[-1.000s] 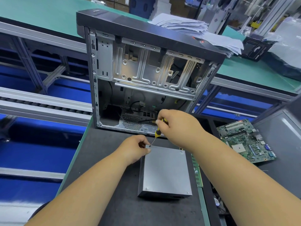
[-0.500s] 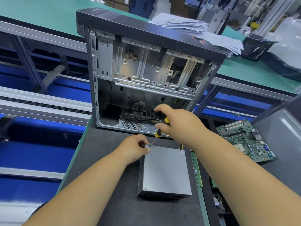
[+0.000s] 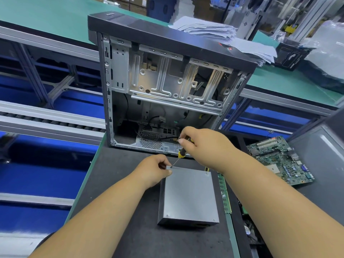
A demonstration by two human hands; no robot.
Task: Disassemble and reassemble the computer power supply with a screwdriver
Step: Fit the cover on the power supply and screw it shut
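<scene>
A grey metal power supply [image 3: 188, 194] lies flat on the dark desk [image 3: 119, 183], near the middle of the view and a little toward 5 o'clock. The right hand [image 3: 202, 146] comes in from 4 o'clock and has its fingers curled round the black and yellow handle of a screwdriver [image 3: 180, 153]. The tool slants down toward 7 o'clock, and its thin tip sits at the box's far left corner. The left hand [image 3: 155, 171] reaches in from 7 o'clock and grips that same corner, thumb lying on the top plate and the other fingers curled over the far edge beside the tip. Small screws show at the near corners of the lid.

Just beyond the box, at 12 o'clock, an open computer case [image 3: 167, 86] stands upright with its bare metal frame facing the camera. A green memory stick [image 3: 225, 196] lies along the box's right side. A circuit board [image 3: 279, 161] lies at 3 o'clock, well apart. A stack of papers [image 3: 219, 32] sits on the green bench behind the case.
</scene>
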